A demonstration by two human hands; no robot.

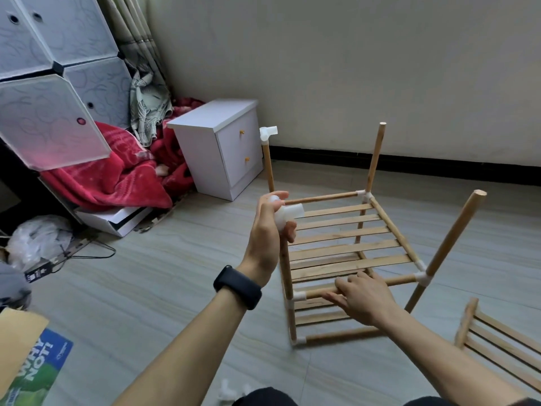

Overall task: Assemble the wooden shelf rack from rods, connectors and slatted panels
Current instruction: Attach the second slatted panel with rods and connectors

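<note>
**Fingers and grasp.** The fingers of the left hand [269, 238] are clenched round a white plastic corner connector [288, 216], held just above the top of the near-left upright wooden rod [286, 268]. The fingers of the right hand [366, 303] curl over the pale wooden front crossbar [401, 280] and steady it.

**Work.** The half-built wooden shelf rack [345, 238] stands on the grey floor [175, 259]. Both slatted tiers are in place. One far upright already carries a capped white connector [268, 133], and two other uprights end bare. A spare slatted wooden panel [497, 347] lies to the right.

**Likely faults.**
- The uprights splay visibly, so pressing the connector down off-axis would probably jam it or lever the lower joints apart.
- A connector seated with its side socket turned the wrong way would not accept the next crossbar.
- A loose right-hand hold would let the frame skid.

**Writing.** A blue-green printed sheet [32, 364] reads "WHY NOT!". The label on the small black card [36, 273] is illegible.
</note>
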